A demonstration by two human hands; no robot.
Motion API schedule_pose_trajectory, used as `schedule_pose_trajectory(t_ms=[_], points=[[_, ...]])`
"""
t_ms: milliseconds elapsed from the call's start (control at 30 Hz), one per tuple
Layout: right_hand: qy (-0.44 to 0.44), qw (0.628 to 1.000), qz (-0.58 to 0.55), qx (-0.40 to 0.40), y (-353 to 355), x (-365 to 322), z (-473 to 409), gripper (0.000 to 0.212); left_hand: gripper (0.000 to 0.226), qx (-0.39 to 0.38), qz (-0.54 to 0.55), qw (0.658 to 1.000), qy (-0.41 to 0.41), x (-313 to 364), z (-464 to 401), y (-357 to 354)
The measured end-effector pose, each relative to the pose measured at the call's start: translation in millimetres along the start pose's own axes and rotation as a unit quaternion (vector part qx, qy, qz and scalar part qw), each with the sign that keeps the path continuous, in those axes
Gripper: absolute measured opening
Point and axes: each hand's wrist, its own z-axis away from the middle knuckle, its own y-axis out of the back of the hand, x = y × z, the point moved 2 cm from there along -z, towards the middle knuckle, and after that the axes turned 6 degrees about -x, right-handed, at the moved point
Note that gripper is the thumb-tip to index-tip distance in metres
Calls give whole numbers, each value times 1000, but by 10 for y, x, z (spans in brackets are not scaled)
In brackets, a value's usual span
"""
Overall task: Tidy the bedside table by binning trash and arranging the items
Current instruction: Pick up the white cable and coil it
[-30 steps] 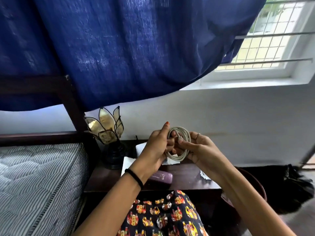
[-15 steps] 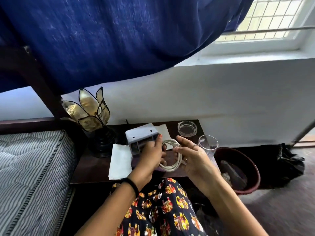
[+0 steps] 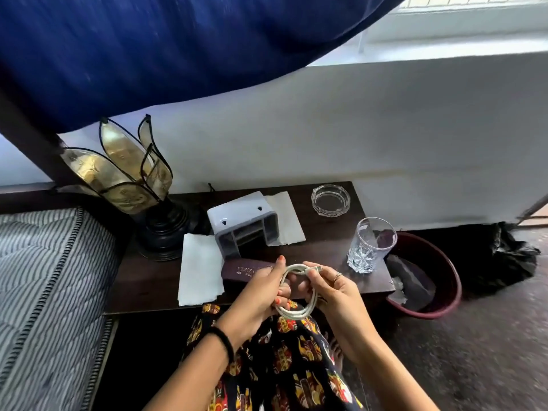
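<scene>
Both hands, the left hand (image 3: 261,295) and right hand (image 3: 335,292), pinched a coiled white cable (image 3: 299,292) over the bedside table's (image 3: 148,280) front edge (coiling seemingly finished); papers (image 3: 201,268), glass (image 3: 369,247) and ashtray (image 3: 330,200) awaited arranging.

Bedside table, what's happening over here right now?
A person sits at the dark wooden bedside table, holding a coiled white cable in both hands above its front edge. The left hand holds the loops; the right hand pinches the plug end. On the table stand a petal-shaped lamp, a grey plastic holder, white paper sheets, a glass ashtray and a clear tumbler.
</scene>
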Motion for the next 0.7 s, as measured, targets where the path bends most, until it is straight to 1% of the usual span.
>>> schedule_pose_trajectory(t_ms=[100,200,267,333,433,500,567,600,633,700], points=[[-15,1000,8,-13,64,12,-109,25,33,-45,-32,998,-10,-17,-119,71],[-19,998,58,-28,191,-30,-228,24,26,-99,-128,986,-37,31,-222,160],[-15,993,112,-39,273,-98,-274,23,21,-127,-198,970,-58,117,-284,210],[7,983,178,-44,349,-168,-298,20,18,-144,-277,947,-76,208,-361,239],[69,949,306,-35,471,-241,-294,19,24,-151,-381,904,-121,311,-480,210],[100,924,370,-17,538,-232,-262,24,26,-129,-457,862,-177,366,-559,182],[135,889,438,5,579,-183,-237,32,24,-110,-526,811,-233,380,-639,174],[151,870,469,10,595,-145,-234,36,23,-106,-562,779,-259,369,-679,171],[167,851,498,11,610,-99,-244,38,23,-101,-601,739,-289,347,-715,166],[204,804,559,8,659,9,-292,36,25,-97,-669,649,-350,290,-789,160]])
